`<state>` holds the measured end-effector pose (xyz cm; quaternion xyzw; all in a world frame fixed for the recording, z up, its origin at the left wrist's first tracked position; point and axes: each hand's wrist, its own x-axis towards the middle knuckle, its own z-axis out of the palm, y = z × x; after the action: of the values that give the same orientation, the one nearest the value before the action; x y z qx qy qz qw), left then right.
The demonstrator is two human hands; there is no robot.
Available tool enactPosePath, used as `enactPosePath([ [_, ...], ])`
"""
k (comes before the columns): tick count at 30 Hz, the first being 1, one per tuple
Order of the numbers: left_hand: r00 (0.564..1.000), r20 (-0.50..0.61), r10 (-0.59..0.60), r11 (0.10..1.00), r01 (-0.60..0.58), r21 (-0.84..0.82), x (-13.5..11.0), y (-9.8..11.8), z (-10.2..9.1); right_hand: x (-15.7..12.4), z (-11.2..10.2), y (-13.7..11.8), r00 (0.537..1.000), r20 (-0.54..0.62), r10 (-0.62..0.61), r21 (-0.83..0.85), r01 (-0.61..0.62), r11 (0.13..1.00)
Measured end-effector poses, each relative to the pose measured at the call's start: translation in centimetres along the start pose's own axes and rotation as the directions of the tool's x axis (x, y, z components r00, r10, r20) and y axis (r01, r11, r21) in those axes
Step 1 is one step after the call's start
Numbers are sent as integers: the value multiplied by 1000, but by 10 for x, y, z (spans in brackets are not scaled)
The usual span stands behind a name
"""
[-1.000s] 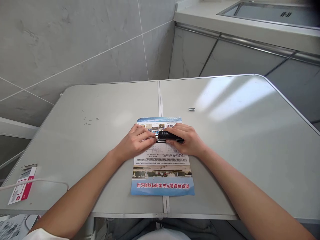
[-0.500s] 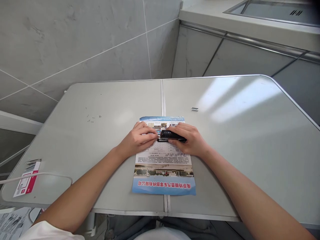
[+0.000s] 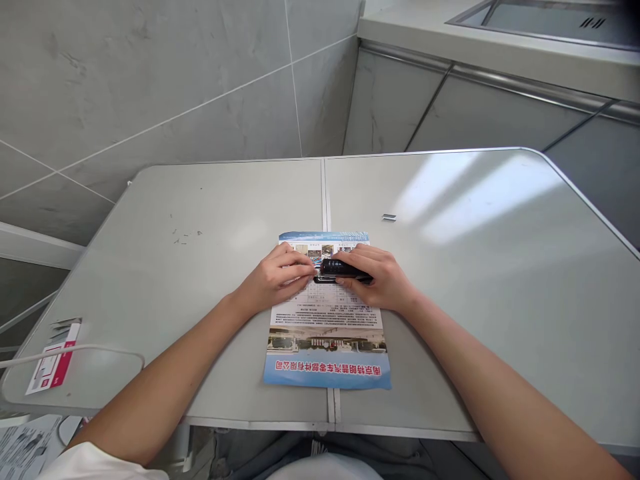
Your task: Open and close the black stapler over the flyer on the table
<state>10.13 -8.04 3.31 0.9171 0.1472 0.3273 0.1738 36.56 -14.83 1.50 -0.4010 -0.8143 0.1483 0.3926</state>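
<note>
On the Chinese-lettered flyer (image 3: 326, 347), left hand (image 3: 273, 279) and right hand (image 3: 384, 283) grip a stapler (image 3: 342, 269).

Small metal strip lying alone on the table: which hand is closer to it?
Right. The right hand, gripping the black stapler on the flyer, is just this side of the small metal strip; the left hand lies farther left.
</note>
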Motion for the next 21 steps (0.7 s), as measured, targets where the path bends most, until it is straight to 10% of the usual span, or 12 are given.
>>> enactPosePath([
  [21,1000,21,-20,998,22,-57,0,-3,1,0,0,0,1000,-1,3,0,-3,1000],
])
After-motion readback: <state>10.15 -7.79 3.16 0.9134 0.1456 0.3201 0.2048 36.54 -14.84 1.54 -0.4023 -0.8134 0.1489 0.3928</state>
